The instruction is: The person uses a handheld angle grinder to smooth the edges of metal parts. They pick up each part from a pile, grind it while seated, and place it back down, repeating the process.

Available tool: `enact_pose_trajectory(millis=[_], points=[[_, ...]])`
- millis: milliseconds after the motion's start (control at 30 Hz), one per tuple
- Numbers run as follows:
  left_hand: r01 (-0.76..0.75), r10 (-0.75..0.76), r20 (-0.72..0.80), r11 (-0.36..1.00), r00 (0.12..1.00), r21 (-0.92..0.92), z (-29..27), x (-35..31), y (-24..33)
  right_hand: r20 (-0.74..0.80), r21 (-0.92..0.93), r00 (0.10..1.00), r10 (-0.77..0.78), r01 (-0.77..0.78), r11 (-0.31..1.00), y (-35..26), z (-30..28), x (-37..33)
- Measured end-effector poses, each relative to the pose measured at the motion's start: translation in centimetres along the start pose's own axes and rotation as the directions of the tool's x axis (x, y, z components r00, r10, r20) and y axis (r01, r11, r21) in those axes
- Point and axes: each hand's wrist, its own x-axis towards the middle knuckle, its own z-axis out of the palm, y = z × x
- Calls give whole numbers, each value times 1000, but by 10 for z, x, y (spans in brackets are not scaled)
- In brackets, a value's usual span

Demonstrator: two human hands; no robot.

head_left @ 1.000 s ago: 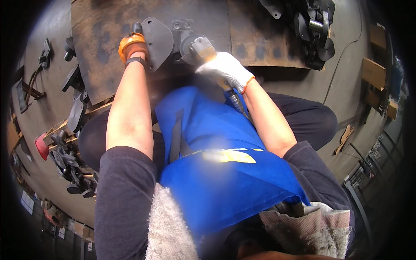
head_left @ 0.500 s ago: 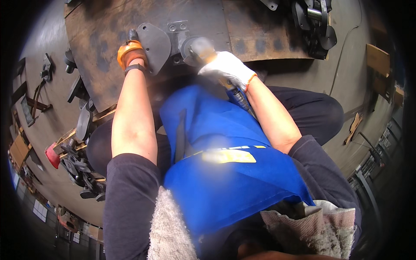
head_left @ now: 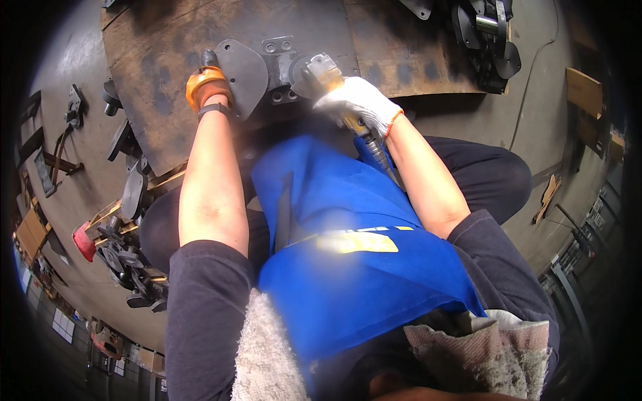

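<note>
My left hand (head_left: 210, 88), in an orange glove with dark fingertips, is closed on the left edge of a dark grey metal bracket. The bracket has a rounded plate (head_left: 245, 79) with small holes, joined to a flat piece with paired holes (head_left: 278, 45); it lies on the metal-topped bench (head_left: 180, 33). My right hand (head_left: 361, 103), in a white glove, is wrapped round a yellow hand grinder (head_left: 352, 122) with a blue fitting and a coiled sleeve. The grinder's pale head (head_left: 324, 71) is over the bracket's right part; whether the disc touches it I cannot tell.
More dark metal brackets (head_left: 491, 43) are piled at the bench's far right corner. Several others (head_left: 127, 257) lie low on the left by wooden slats and a red object (head_left: 83, 242). Cardboard (head_left: 584, 92) stands at the right. A blue apron (head_left: 334, 194) covers my lap.
My right hand has moved the grinder slightly to the right and its head has tilted, showing more of the pale metal. My left hand keeps its grip on the bracket. The whole view has shifted slightly.
</note>
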Motion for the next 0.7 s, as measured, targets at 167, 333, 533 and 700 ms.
enact_pose_trajectory(millis=[167, 333, 533, 700], points=[[113, -111, 22, 986, 994, -120, -22, -22, 20, 63, -16, 991, -115, 116, 993, -18, 2, -3], [201, -198, 37, 965, 980, -169, -33, -33, 33, 134, -241, 888, -440, 460, 855, -1, -9, 12], [97, -96, 21, 993, 995, -71, -15, -13, 12, 98, -65, 990, -96, 103, 993, -21, -2, 3], [7, -8, 13, 999, 1000, 45, 4, 4, -4, 55, -297, 932, -359, 359, 885, -1, -2, 3]])
